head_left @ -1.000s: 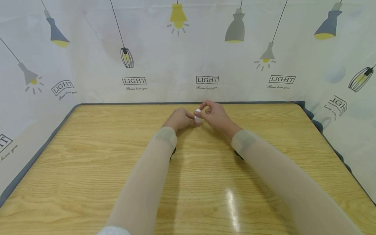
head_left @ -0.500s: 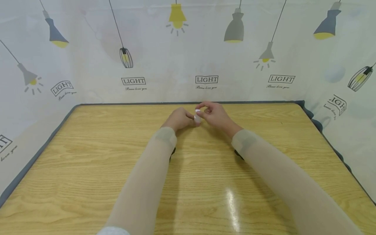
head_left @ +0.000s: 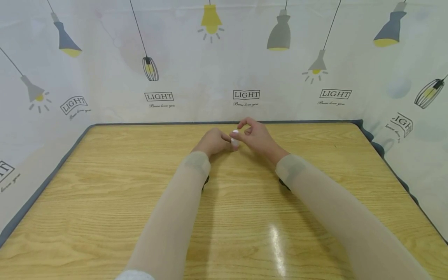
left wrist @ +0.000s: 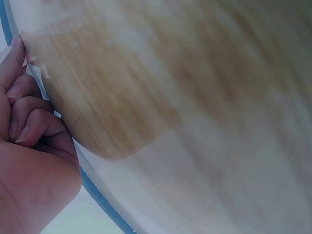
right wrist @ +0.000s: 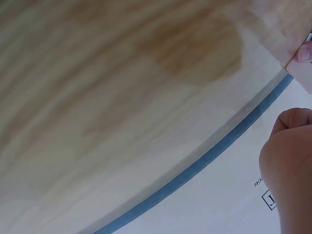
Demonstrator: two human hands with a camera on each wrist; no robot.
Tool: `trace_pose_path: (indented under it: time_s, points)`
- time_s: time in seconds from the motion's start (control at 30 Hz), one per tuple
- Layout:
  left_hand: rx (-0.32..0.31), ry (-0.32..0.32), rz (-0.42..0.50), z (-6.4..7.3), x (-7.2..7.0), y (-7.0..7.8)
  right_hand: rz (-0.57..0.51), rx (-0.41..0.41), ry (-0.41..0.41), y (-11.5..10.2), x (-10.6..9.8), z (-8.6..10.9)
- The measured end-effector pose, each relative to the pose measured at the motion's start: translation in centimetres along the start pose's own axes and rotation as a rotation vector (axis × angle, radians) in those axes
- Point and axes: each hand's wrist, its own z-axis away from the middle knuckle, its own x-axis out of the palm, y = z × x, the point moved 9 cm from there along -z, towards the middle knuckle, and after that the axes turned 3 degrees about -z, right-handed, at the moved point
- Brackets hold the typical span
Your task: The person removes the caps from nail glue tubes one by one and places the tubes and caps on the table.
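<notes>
A small white bottle (head_left: 235,142) stands near the far middle edge of the wooden table, between both hands. My left hand (head_left: 213,142) grips its body from the left, thumb and index forward. In the left wrist view that same left hand (left wrist: 34,126) shows its other fingers curled into the palm. At the top, my right hand (head_left: 259,139) has the white cap (head_left: 236,131) between thumb and index fingertip. The right wrist view catches only the back of the right hand (right wrist: 292,151); a left fingertip (right wrist: 305,52) lies against the pale bottle there.
The wooden table (head_left: 245,217) has a dark blue edge band. Behind it and along both sides hangs a white curtain (head_left: 196,77) printed with lamps. Sleeved forearms (head_left: 168,210) reach across the tabletop.
My right index finger has swung forward over the cap and back out to the right, while the thumb has slid left across it. The left hand and bottle keep their place.
</notes>
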Motion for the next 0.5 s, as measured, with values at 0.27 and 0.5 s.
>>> trace_pose_path:
  time_s: [0.27, 0.5]
  points:
    - [-0.002, -0.002, -0.002, -0.13, 0.06, -0.02, 0.001, 0.018, 0.001, 0.04, -0.05, 0.05]
    - [0.000, -0.003, 0.007, -0.01, 0.01, 0.11, -0.011, -0.002, 0.001, 0.05, -0.06, -0.05]
